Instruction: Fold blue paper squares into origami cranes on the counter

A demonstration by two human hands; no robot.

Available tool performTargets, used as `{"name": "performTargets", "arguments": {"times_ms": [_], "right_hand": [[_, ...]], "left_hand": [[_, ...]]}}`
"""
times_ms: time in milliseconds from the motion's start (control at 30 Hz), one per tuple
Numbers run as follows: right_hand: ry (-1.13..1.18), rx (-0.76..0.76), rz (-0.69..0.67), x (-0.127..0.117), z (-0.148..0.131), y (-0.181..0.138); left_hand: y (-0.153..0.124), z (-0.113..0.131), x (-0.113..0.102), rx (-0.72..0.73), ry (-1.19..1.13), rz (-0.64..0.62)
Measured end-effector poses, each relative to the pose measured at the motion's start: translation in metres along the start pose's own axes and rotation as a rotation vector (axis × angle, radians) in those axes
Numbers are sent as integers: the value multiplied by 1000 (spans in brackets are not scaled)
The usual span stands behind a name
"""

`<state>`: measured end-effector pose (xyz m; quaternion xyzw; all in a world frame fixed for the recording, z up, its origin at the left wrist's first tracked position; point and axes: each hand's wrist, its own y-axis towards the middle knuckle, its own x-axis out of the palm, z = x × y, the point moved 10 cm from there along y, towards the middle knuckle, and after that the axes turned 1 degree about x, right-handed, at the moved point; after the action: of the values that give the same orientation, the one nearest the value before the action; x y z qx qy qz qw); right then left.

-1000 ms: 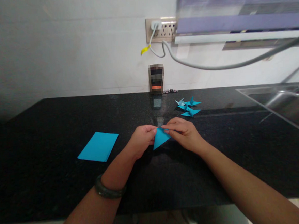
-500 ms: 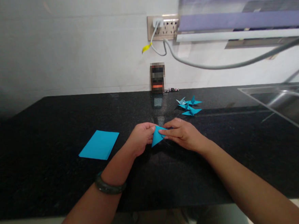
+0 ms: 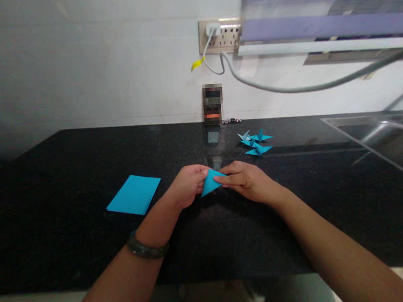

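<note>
A small folded piece of blue origami paper, triangular in outline, is held just above the dark counter between both hands. My left hand pinches its upper left edge between thumb and fingers. On the other side, my right hand grips the right corner, its fingertips lying over the paper's face. The fingers hide part of the folds. A stack of square blue paper lies left of my left hand. Beyond my right hand sit several folded paper cranes, mostly blue, one paler.
The black stone counter runs back to a white wall. A pixelated upright object leans there beside a beaded string. A sink is at the right. A grey cable hangs from the wall socket.
The folded paper has turned slightly, its lower tip shifting a little to the left. Both hands keep their hold in nearly the same place.
</note>
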<state>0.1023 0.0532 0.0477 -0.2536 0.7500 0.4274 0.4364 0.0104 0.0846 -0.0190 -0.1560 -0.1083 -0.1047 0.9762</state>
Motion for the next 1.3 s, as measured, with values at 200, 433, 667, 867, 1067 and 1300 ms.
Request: {"name": "performTargets", "arguments": {"times_ms": [200,433,667,867,1067,1300], "right_hand": [[21,1,2,-2,-3,0],[-8,24,-26,1,-3,0],[-10,13,-52,3,-5,1],[-34,10,-69,5,-6,1],[-7,21,-76,6,-4,1],[328,515,353,-12,44,-10]], "left_hand": [[1,-1,-1,-7,-19,1],[1,-1,-1,-10,-47,-3],[3,-2,-1,49,21,35],[4,-4,-7,46,38,112],[5,-3,-3,42,69,50],[4,1,-12,126,184,156]]}}
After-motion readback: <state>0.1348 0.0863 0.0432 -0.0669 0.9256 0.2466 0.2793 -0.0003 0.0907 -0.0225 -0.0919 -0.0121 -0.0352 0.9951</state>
